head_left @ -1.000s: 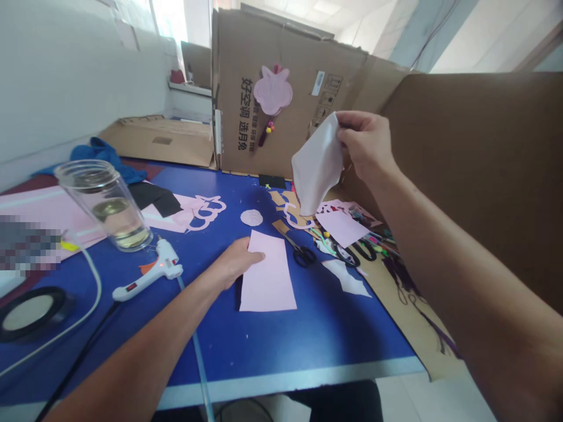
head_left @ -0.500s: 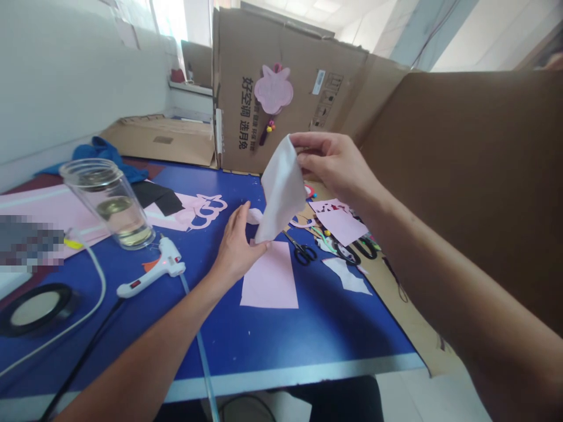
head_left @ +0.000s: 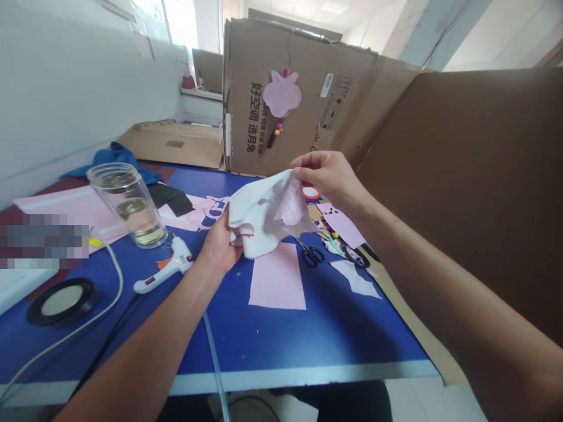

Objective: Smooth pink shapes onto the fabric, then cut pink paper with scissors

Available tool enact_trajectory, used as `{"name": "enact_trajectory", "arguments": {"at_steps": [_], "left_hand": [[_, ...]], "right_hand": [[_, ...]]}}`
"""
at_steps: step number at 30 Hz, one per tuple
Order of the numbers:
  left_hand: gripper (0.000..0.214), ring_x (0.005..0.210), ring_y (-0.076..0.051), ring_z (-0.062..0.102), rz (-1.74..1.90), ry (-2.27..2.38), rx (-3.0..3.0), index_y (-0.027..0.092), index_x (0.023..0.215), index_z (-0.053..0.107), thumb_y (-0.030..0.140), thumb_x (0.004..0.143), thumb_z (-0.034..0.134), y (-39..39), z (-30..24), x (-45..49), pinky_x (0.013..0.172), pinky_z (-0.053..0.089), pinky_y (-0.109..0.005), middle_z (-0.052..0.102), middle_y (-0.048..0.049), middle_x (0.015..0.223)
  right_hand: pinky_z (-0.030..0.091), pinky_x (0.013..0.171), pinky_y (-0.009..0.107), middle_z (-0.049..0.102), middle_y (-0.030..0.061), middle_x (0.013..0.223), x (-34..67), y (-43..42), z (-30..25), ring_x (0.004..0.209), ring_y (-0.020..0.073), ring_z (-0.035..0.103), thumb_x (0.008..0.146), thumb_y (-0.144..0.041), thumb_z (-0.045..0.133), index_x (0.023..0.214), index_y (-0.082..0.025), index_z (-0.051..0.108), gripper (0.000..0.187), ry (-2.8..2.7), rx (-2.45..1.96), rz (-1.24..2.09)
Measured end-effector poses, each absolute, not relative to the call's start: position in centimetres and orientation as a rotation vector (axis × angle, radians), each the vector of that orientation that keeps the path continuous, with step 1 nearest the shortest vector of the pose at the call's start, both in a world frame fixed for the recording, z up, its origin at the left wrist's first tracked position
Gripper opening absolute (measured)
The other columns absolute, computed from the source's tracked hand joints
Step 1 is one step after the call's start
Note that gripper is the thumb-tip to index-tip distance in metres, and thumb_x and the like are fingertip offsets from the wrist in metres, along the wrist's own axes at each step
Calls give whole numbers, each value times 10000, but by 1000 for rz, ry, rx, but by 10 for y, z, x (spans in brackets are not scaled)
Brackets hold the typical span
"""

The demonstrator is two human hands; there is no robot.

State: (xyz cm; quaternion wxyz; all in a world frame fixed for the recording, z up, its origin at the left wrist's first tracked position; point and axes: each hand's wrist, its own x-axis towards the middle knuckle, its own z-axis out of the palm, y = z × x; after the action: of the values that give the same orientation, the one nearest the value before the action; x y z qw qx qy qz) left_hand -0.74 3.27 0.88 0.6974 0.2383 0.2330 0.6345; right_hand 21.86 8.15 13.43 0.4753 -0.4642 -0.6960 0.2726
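A sheet of white cloth [head_left: 257, 205], draped and creased, spans both hands above the table. My right hand [head_left: 332, 173] pinches its upper right corner between thumb and fingers. At the lower left edge, my left hand [head_left: 220, 243] grips the cloth from beneath, its fingers mostly hidden behind the folds. A paler pinkish patch shows within the fold under my right hand. Below lies a flat pink sheet [head_left: 278, 281] on the blue table [head_left: 352, 328]. Black-handled scissors [head_left: 312, 255] rest just right of that sheet, their blades partly covered by the cloth.
To the left stand a white glue gun [head_left: 169, 266], a tilted-looking glass jar of liquid [head_left: 132, 205] and a black tape roll [head_left: 61, 300]. Scraps, including a white offcut [head_left: 356, 278], lie at right. Cardboard walls [head_left: 343, 111] rise behind, with a pink cutout [head_left: 282, 97] hanging there.
My right hand has lowered a little. The white cloth has gone from hanging upright to spreading out more level, with my left hand now further under it. The view has shifted slightly left.
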Motion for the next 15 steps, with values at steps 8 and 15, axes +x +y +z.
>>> {"name": "enact_trajectory", "arguments": {"at_steps": [8, 15], "left_hand": [[353, 929, -296, 852, 1293, 463, 580, 224, 1277, 786, 415, 994, 700, 19, 18, -1, 753, 706, -399, 873, -95, 1006], [269, 931, -319, 830, 1161, 584, 625, 184, 1034, 793, 430, 927, 782, 9, 6, 2, 786, 700, -433, 846, -113, 928]], "right_hand": [[608, 729, 288, 823, 41, 972, 207, 62, 111, 811, 171, 697, 844, -240, 846, 1124, -204, 853, 282, -1794, -1114, 915], [533, 620, 286, 787, 13, 814, 195, 40, 90, 725, 193, 683, 831, -331, 886, 844, -274, 865, 62, -2152, -1158, 828]]}}
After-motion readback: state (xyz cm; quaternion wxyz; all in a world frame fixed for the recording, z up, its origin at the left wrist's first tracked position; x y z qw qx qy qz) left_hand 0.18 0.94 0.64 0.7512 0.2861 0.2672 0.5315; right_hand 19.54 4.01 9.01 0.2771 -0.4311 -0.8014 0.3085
